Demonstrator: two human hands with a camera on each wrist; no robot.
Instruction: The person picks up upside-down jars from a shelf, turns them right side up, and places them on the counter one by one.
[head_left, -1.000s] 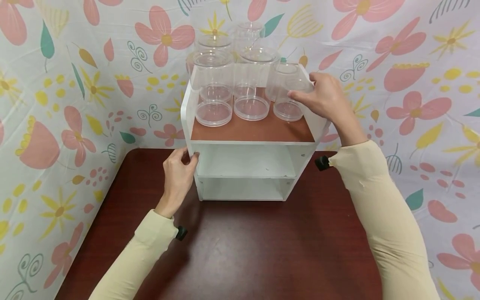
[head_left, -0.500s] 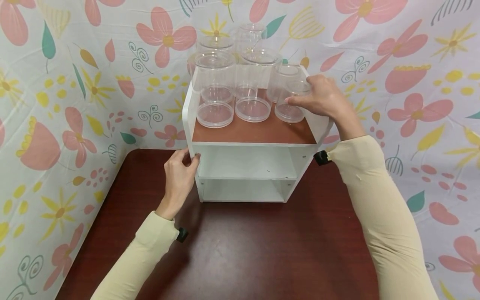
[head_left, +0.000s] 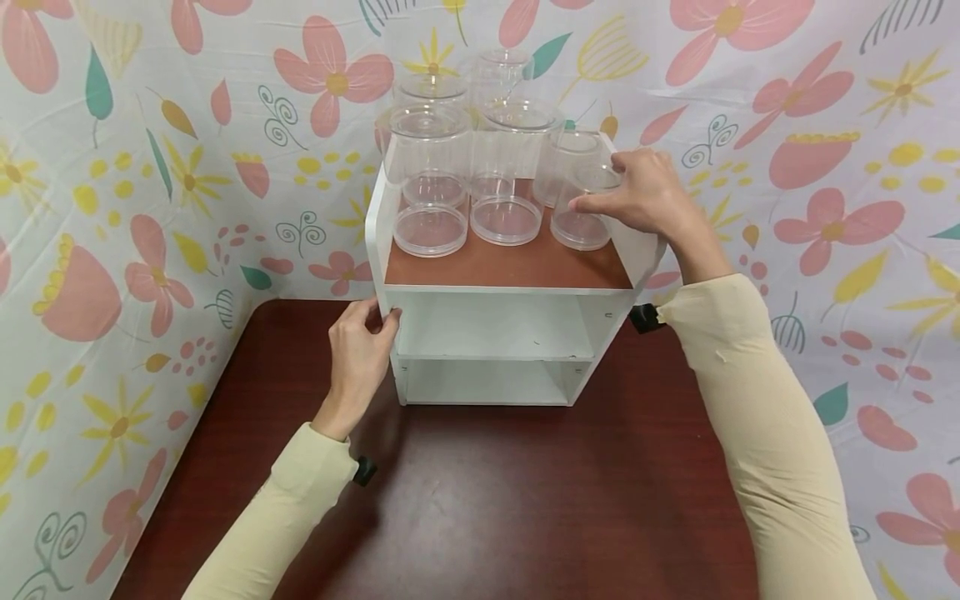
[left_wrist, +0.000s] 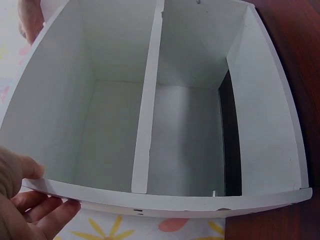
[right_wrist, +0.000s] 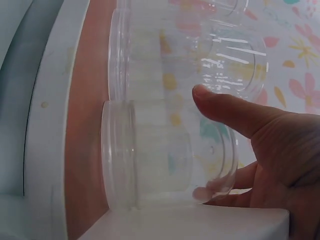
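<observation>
My right hand (head_left: pixel 651 190) grips a small clear plastic jar (right_wrist: pixel 160 150) at the front right of the shelf's brown top board (head_left: pixel 495 265). In the right wrist view, the thumb lies on one side of the jar and the fingers reach round the other. The jar stands upright on the board, close to the right side panel. Lower down, my left hand (head_left: pixel 358 354) pinches the front edge of the left panel of the white shelf unit (left_wrist: pixel 142 125), thumb inside and fingers outside. Two wider clear jars, a left one (head_left: pixel 430 192) and a middle one (head_left: pixel 510 179), fill the front row.
Behind the front row stand several more clear jars, among them a tall one (head_left: pixel 504 83) at the back. Below are two white compartments, an upper one (head_left: pixel 495 325) and a lower one (head_left: pixel 487 382). The unit stands on a dark red table (head_left: pixel 465 500) against a flowered cloth (head_left: pixel 187 150).
My right hand has moved slightly down and left on the small jar. The jar has shifted a little toward the front edge. My left hand keeps its place on the panel.
</observation>
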